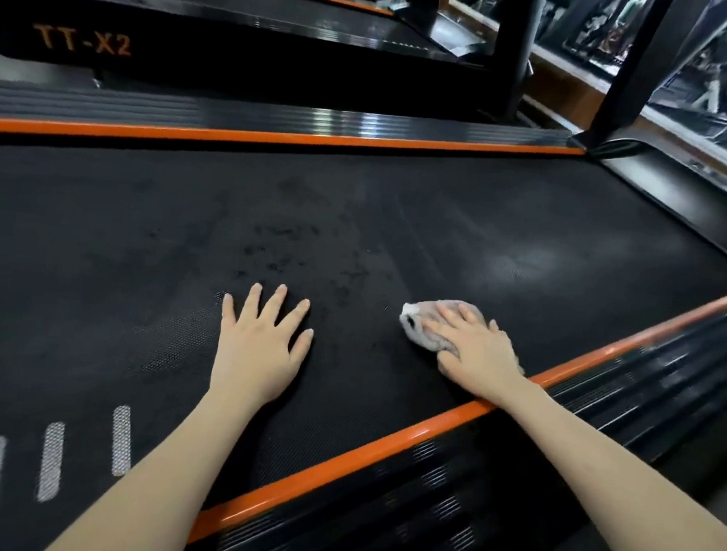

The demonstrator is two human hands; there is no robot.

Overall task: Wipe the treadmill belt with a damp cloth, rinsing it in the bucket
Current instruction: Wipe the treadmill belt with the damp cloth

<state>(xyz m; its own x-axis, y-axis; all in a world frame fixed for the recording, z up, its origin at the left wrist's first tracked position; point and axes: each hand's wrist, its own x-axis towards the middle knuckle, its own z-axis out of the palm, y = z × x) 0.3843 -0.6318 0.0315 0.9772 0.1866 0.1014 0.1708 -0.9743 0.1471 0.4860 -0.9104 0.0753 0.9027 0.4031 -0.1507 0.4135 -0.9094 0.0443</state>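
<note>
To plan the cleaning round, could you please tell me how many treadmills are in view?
2: the near treadmill under the cloth, and the TT-X2 treadmill behind it. Others may lie outside the frame.

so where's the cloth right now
In the head view the cloth sits on the treadmill belt right of centre, pressed under the right hand, inside the near orange rail; the left hand lies flat on the belt to its left.

Treadmill belt (357,214); grey cloth (414,331) on it
</note>
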